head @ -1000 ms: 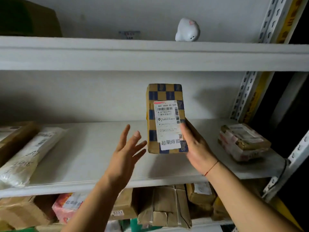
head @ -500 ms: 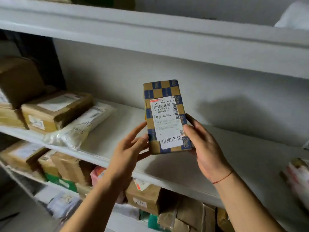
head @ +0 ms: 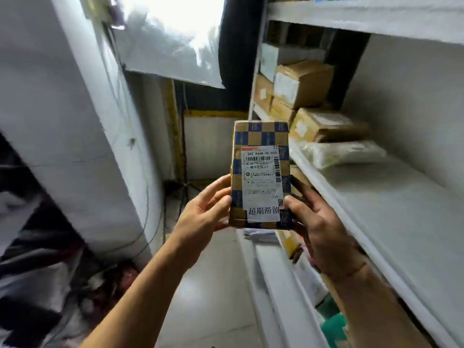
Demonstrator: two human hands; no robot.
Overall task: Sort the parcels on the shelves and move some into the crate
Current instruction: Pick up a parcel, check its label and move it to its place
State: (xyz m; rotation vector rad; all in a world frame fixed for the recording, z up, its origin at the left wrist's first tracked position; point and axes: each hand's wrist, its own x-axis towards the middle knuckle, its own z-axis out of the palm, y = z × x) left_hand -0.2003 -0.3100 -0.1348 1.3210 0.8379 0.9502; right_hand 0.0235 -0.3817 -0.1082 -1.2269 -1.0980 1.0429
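A small parcel (head: 261, 136), brown with blue checks and a white shipping label, stands upright in the air left of the shelving. My left hand (head: 203, 214) grips its lower left edge, fingers curled round the side. My right hand (head: 316, 229) holds its lower right edge, thumb on the front by the label. The white shelf (head: 391, 209) runs along the right, with brown boxes (head: 301, 84) and a pale bagged parcel (head: 344, 154) at its far end. No crate is in view.
A white wall or pillar (head: 75, 121) stands close on the left, with dark bundled things (head: 37, 272) at its foot. A pale floor strip (head: 208, 297) lies between pillar and shelving. Lower shelves (head: 276, 285) hold more parcels, partly hidden by my right arm.
The view has swung left, from facing the shelf to looking along it. My left hand, first free beside the parcel, now grips its left edge; the parcel has come off the shelf front.
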